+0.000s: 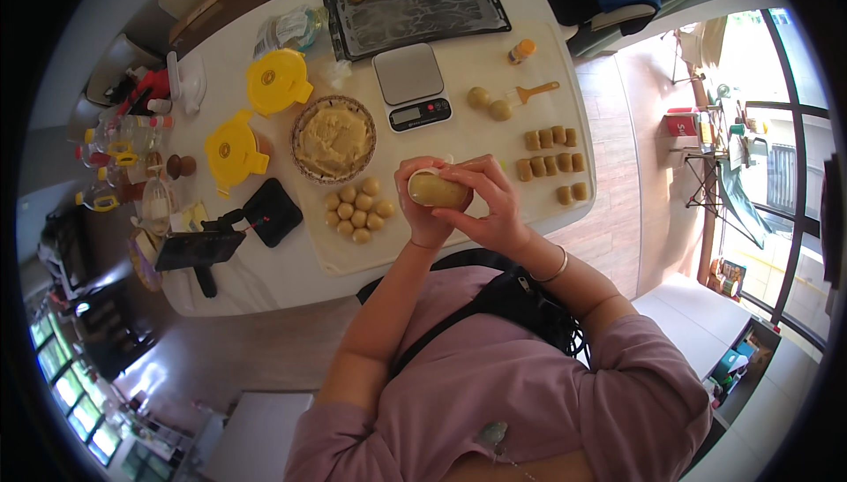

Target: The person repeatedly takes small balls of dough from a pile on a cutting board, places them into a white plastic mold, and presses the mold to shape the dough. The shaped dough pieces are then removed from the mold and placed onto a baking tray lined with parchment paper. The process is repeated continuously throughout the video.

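Note:
Above the front edge of the pale mat, both hands are around a white-rimmed oval mould with a piece of yellowish dough [437, 191] in it. My left hand [427, 227] wraps the mould from the left and below. With its thumb and fingers, my right hand [496, 207] grips the right side and touches the rim. The mould's lower body is hidden by the hands. Left of them, small filling balls [357, 210] sit in a cluster beside a bowl of yellow dough [334, 138]. Short brown cylinders [551, 164] lie in rows to the right.
A digital kitchen scale [411, 85] stands beyond the hands. Two dough balls [490, 103], a brush [537, 92] and an orange-capped bottle [522, 51] lie right of it. A baking tray [417, 12] holds two shaped pieces. Yellow-lidded containers [235, 151] and a phone on a stand [198, 248] are left.

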